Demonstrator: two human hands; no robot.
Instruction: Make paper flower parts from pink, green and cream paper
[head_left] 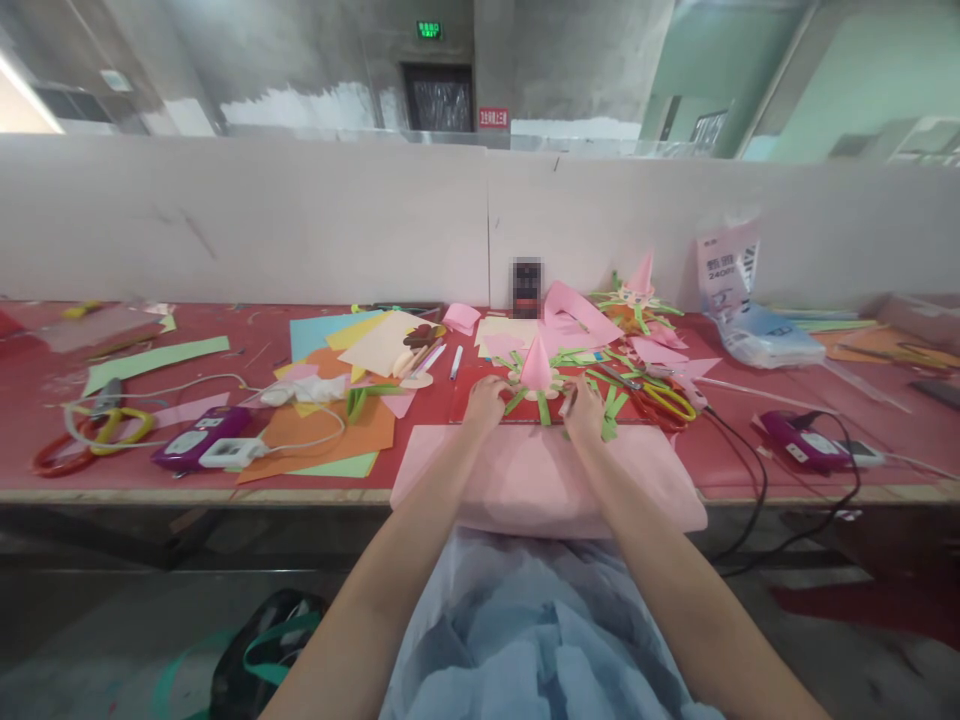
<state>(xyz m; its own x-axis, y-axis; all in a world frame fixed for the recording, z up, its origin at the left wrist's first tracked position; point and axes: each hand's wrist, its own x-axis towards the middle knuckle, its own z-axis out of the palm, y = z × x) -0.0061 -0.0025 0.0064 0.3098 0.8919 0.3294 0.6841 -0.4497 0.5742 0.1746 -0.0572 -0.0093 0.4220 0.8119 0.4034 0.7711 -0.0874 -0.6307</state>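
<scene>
A paper figure [537, 366] with a pink cone on top and green strips round its base sits in front of me on a red mat [637, 405]. My left hand [487, 400] is at its left side, fingers curled in and closed on its edge. On the other side my right hand [584, 408] is closed at the figure's right edge, the thumb towards the middle. Small details between the fingertips are too blurred to make out. Loose green strips [611, 405] lie close to my right hand. Pink padding [540, 475] covers the table edge under my forearms.
Scissors with yellow and orange handles [667, 400] lie to the right; another pair [112, 430] is far left. Purple devices [202, 438] with cables flank the work area. Coloured paper sheets [330, 440] spread leftward. A similar figure [639, 290] stands behind, beside a plastic packet [739, 300].
</scene>
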